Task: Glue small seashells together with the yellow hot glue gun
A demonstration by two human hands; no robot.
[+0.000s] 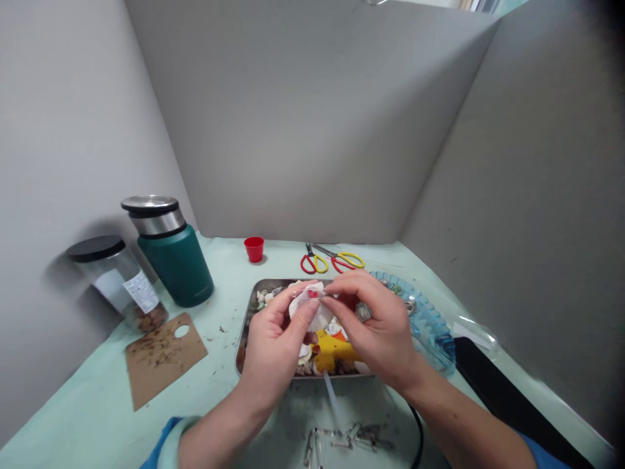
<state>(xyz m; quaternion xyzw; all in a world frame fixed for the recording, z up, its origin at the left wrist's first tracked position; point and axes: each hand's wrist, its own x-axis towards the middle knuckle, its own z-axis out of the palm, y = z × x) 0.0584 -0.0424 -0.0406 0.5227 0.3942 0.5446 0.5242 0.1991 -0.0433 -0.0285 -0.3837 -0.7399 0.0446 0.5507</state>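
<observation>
My left hand (274, 340) pinches a white, thin-edged piece that looks like a shell (319, 319) between thumb and fingers. Two small red bits (312, 294) show near its upper edge. Thumb and forefinger of my right hand (381, 326) are pressed together at the shell's right side, close to the red bits; whatever sits between those tips is too small to name. Under both hands is a metal tray (237, 365) of shells and small pieces. A yellow hot glue gun (336, 348) lies over it, a translucent glue stick (331, 394) poking out toward me.
At left stand a green flask (176, 264), a black-lidded jar (122, 286) and a stained brown card (166, 361). Behind are a red cup (254, 249) and two scissors (350, 260). A blue glass dish (434, 326) sits right, small metal clips (361, 435) in front. Grey panels enclose the table.
</observation>
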